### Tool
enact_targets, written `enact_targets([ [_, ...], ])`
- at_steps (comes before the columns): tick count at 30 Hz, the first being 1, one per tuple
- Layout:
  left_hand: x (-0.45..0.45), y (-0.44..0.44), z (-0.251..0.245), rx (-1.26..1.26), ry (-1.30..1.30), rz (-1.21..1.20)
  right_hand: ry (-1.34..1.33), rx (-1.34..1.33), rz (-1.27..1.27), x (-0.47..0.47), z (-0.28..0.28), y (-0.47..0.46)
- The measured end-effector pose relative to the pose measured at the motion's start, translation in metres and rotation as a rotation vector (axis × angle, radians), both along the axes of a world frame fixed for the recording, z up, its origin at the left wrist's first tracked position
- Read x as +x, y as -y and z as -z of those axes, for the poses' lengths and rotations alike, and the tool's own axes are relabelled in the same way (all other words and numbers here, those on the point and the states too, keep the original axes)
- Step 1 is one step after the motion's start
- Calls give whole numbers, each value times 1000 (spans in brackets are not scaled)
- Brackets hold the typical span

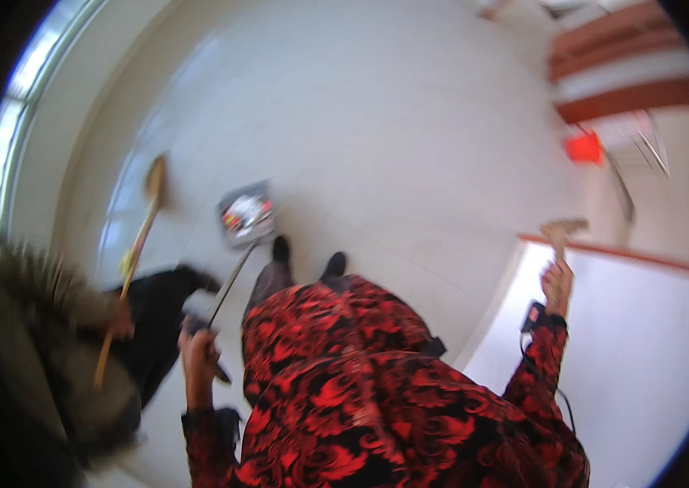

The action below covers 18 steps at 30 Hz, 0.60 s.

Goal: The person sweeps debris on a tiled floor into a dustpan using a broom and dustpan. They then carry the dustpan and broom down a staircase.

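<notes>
My left hand [197,351] grips the upper end of the long handle [231,283] of a dustpan. The grey dustpan pan [239,239] rests on the floor just ahead of my shoes, holding a pile of white litter with red and yellow bits. Out to the side, my right hand [555,283] is closed around the handle of a light brown short-handled brush [564,228]. Its wide head points away from me, over the red edge of a white surface. Blur hides its finer detail.
At my left, another person [45,341] holds a long-handled broom [140,244], its head near the floor. A glazed wall [21,122] runs along the far left. To the right stand a red-edged white panel [613,329], red-brown furniture [631,61] and a red object [583,147].
</notes>
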<state>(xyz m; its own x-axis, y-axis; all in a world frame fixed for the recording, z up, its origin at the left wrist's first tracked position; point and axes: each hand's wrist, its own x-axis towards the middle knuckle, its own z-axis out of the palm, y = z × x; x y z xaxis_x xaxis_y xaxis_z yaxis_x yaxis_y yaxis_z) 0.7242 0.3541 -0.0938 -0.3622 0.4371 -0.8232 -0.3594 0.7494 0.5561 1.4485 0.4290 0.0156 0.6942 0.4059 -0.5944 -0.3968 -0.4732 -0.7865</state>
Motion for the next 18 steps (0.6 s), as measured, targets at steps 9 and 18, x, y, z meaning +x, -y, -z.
enact_targets([
  [9,-1,32,-9,58,-40,-75,-166,277,-36,1,13,-55],
  [18,1,36,-16,90,-50,-135,-119,190,-44,-6,12,-62],
])
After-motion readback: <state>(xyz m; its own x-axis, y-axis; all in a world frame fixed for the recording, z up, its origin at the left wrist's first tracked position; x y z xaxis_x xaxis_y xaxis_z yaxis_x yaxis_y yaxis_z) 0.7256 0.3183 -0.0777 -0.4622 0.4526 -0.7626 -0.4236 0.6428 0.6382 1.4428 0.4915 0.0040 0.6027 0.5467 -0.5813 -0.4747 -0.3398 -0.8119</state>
